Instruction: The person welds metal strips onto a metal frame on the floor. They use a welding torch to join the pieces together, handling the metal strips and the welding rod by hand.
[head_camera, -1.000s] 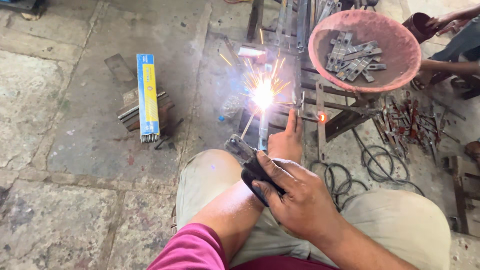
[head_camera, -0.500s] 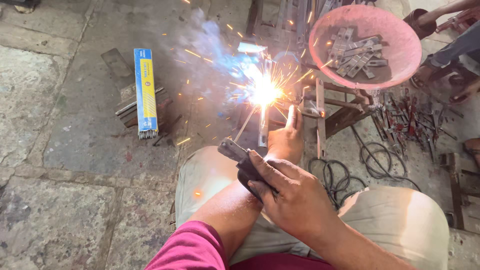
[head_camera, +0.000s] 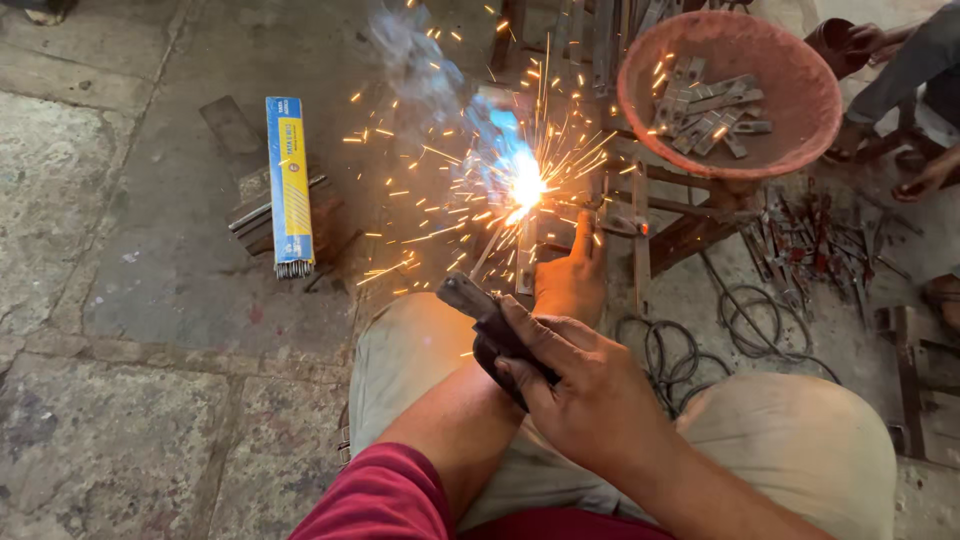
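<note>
- The right hand (head_camera: 585, 395) is closing its grip around the dark electrode holder (head_camera: 490, 320), just above the person's knees, with the fingers wrapping the handle.
- The thin welding rod (head_camera: 492, 245) is slanting up and away from the holder, its far tip meeting the bright arc (head_camera: 525, 185).
- The left hand (head_camera: 572, 275) is reaching just beyond the right, resting on the metal frame (head_camera: 640, 215) beside the arc; whether its grip is clamping anything I cannot tell.
- Sparks are scattering leftward over bare stone floor (head_camera: 120, 330), where open room is lying.
- A blue-and-yellow rod box (head_camera: 288, 185) is lying well apart to the left.
- To the right, coiled cable (head_camera: 700, 345) and scrap are crowding the edge.
- A red basin (head_camera: 730, 95) of metal pieces is sitting farthest.
</note>
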